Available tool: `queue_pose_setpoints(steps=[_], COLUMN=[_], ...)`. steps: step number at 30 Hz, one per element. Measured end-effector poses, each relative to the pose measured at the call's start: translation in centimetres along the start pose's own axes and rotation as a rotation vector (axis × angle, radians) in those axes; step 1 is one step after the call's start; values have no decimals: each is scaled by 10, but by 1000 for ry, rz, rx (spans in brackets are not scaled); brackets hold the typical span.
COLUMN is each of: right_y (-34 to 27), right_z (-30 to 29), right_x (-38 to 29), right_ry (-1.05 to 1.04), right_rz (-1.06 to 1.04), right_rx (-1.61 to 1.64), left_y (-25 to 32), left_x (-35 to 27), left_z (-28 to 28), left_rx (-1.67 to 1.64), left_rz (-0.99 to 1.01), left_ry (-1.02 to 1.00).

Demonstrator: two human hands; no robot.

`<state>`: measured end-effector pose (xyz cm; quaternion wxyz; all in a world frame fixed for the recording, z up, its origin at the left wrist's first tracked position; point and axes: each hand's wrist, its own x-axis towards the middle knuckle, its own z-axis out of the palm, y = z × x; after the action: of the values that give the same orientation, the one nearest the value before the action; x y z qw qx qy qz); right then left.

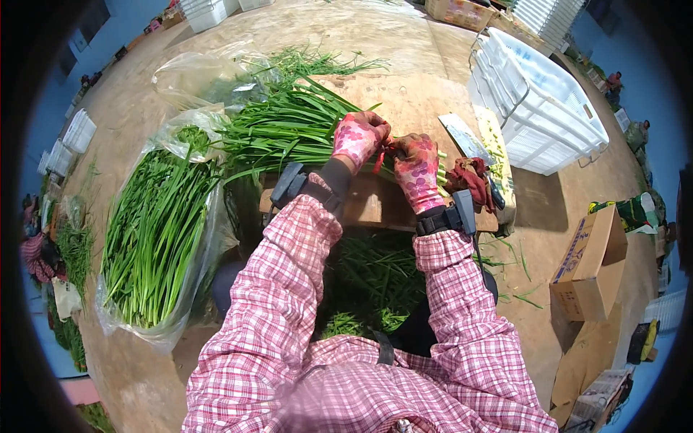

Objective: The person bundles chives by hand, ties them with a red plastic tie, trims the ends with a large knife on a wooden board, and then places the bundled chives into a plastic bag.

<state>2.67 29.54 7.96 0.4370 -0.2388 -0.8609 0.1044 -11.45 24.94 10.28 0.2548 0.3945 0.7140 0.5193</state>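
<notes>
A bunch of long flat green leaves, likely garlic chives (287, 130), lies across a wooden board (417, 100), its pale cut stems towards the right. A red tie (379, 161) is at the stem part of the bunch. My left hand (354, 138), in a pink floral glove, pinches the tie above the stems. My right hand (417, 165), gloved alike, grips the tie close beside it; its fingertips partly hide the tie. To the right of my right hand lie a crumpled dark red cloth (470, 181) and a knife with a broad blade (464, 135).
A clear plastic bag (208, 211) with more chives (157, 238) lies left of the board. White plastic crates (541, 103) stand at the right, near an open cardboard box (587, 265). Cut stem ends (494, 143) lie beyond the knife. Loose leaves (379, 270) lie under the board.
</notes>
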Motion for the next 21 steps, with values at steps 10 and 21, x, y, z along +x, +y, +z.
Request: queue_pose_setpoints(steps=[10, 21], right_y=[1, 13], right_z=[-4, -33], right_x=[12, 35], right_ry=[-126, -310], right_rz=[304, 502], right_rx=[173, 385], left_y=[11, 5], left_x=[-14, -23], left_z=[-10, 1], left_rx=[228, 299], left_rz=[128, 242], left_ry=[-192, -99])
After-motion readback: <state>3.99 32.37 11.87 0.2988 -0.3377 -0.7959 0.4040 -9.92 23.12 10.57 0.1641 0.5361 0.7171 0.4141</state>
